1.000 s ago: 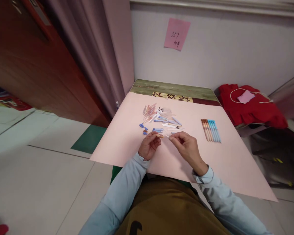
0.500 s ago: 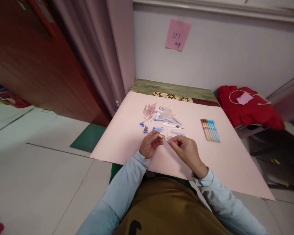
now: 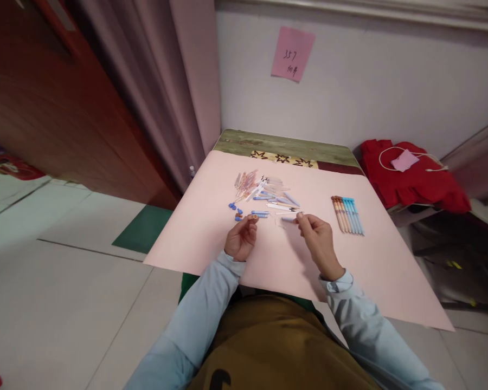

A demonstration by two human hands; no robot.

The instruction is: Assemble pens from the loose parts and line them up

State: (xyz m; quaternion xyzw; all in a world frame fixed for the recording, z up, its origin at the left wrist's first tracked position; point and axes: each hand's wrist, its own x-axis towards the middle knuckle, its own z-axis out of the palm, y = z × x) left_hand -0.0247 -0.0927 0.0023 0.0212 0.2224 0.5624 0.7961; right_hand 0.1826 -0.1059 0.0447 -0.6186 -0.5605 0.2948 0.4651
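Note:
My left hand (image 3: 241,239) is closed in a pinch over the near part of the table. Between its thumb and finger shows the end of a small tan-brown pen part (image 3: 254,216); the rest is hidden by the fingers. My right hand (image 3: 319,241) is apart from it on the right, thumb and forefinger pressed together. Whatever it pinches is too small to make out. Its fingertips overlap the end of a pale blue pen barrel (image 3: 288,219). Blue pen pieces (image 3: 260,213) lie just beyond my left fingertips, with small blue caps (image 3: 232,206) further left.
A heap of loose pen parts (image 3: 264,187) covers the table's middle. Brown and blue pens (image 3: 347,215) lie in a row at right. A pale pink sheet (image 3: 195,238) covers the table. Red cloth (image 3: 415,189) with a white cable lies beyond its right edge.
My hands have drawn apart: the right has moved right, away from the brown pen part in the left. The left has turned, so less of that part shows.

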